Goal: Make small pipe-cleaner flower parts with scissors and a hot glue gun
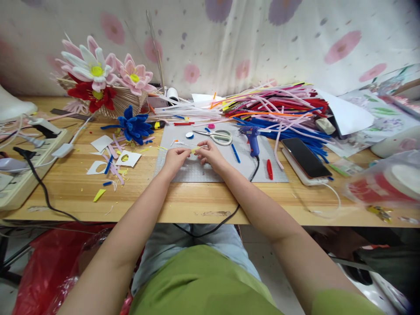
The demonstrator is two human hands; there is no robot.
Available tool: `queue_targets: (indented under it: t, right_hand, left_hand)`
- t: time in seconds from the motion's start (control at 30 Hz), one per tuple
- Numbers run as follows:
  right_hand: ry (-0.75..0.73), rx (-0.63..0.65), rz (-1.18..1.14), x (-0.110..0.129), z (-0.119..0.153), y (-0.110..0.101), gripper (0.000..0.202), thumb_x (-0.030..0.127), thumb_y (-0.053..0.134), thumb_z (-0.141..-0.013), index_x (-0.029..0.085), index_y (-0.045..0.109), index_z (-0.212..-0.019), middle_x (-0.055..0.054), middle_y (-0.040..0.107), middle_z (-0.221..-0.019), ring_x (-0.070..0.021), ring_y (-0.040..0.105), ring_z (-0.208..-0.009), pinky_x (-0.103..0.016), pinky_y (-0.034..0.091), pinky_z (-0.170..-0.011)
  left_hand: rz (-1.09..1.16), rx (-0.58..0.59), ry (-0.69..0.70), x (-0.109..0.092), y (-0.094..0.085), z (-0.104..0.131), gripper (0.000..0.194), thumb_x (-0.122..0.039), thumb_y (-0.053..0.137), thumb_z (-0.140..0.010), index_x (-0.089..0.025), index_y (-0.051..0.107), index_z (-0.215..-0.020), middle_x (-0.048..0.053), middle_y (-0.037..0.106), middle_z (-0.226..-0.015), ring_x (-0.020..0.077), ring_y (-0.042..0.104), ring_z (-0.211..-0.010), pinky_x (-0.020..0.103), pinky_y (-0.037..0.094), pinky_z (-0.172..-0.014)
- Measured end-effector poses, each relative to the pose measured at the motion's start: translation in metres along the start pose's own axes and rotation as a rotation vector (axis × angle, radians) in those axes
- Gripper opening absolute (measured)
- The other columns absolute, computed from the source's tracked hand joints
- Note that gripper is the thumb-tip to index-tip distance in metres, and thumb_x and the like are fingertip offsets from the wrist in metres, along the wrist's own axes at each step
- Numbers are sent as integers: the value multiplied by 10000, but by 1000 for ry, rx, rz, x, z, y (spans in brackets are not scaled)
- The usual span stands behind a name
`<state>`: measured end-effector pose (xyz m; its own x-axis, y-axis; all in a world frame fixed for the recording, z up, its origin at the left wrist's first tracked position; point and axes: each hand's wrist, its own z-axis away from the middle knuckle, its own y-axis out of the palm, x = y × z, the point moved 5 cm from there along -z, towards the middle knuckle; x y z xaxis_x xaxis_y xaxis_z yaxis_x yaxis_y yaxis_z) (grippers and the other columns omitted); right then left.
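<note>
Yellow piece [193,151]: tiny, in btwn your two hands, just above the mat's L half. Everything else, big to small:

Wooden table [183,201] runs under the lot. Grey mat [197,175] lies on it right in front of you, prob. to shield the wood & give you a flat work spot.

Behind the mat, mostly off its back R corner, a pile of fuzzy stems [278,103], roughly bunched by colour, prob. so you can pick one quickly. Back L of the mat: a bunch of fuzzy flowers [98,78], out of the way of your elbows.

Phone [306,158] sits R of the mat w/ a cable by it, on a white block, maybe a power bank. Blue flower [134,126] is just off the mat's back L corner.

Glue gun [252,139] is on the mat's R part, grip twd you, likely for an easy R-hand grab; cord drops off the table's front edge.

Your L hand [177,159]: thumb & index pinching the yellow piece. Your R hand [210,154]: thumb & index appear to pinch its other end, other fingers curled; exact contact too small to tell. A two-sided grip seems right for sth so small & soft.

Scissors [212,134] lie at the mat's back middle, blades pointing L. Blue stick [235,153]: mid-mat, R of your R hand.
</note>
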<state>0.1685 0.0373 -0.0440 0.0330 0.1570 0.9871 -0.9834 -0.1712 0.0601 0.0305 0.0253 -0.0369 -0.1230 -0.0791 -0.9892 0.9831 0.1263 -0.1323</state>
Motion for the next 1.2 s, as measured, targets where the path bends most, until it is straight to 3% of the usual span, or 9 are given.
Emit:
queue_targets:
  t: [0.27,0.5,0.83,1.2]
  right_hand:
    - [-86,-60,-40,3,-2,-5,293,262,635,-610,191,465,-838,49,539,-656,-69,488,-548,-174,371,-431]
    - [-100,-57,-45,0,-4,-7,347,292,665,-586,196,452,-843,51,530,-664,-69,477,-544,-184,367,-443]
    - [-135,-66,4,1,-5,-7,377,296,681,-574,205,430,-841,50,524,-671,-70,451,-541,-190,356,-445]
    - [-168,-71,22,-2,-8,-7,475,384,733,-499,207,435,-823,60,504,-645,-73,453,-531,-201,353,-435]
  left_hand:
    - [27,35,-7,1,0,-1,140,-225,634,-548,-164,709,-649,5,636,-604,110,490,-585,241,365,-590]
    - [26,59,-34,-3,2,3,170,-291,718,-546,-165,710,-659,24,655,-641,141,553,-664,257,393,-633]
    - [12,72,-4,1,1,-1,163,-222,611,-575,-164,721,-681,18,648,-634,100,468,-560,246,366,-589]
    - [-21,98,1,2,2,-1,256,-362,726,-550,-162,731,-709,35,680,-676,127,533,-633,249,400,-627]
